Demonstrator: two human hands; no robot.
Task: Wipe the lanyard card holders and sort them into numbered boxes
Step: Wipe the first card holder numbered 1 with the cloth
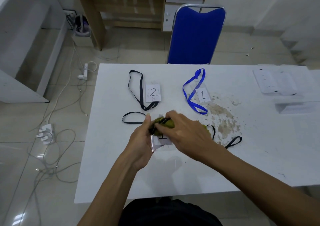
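While my left hand (141, 144) grips a clear plastic card holder (160, 141) by its left edge, fingers closed around it, I see the holder raised just above the white table (190, 173) near the middle of the near half. My right hand (186, 133) presses a crumpled olive-green cloth (167, 122) against the holder's top, fingers bunched tight on the cloth. A black mark shows through the plastic, too blurred for me to read. The holder's black lanyard strap (132, 119) loops out to the left on the surface, and another stretch of black strap (232, 141) lies to the right of my wrist.

Toward the far edge, a white card marked 2 (153, 93) sits with a black ribbon lanyard (136, 89) curling along its left side. To its right, a card marked 1 (203, 95) lies beside a blue ribbon lanyard (194, 90). A patch of brownish stains (223, 116) spreads over the surface right of centre. Clear flat holders (275, 82) are stacked near the far right corner. A blue padded chair (197, 35) stands beyond the far edge.
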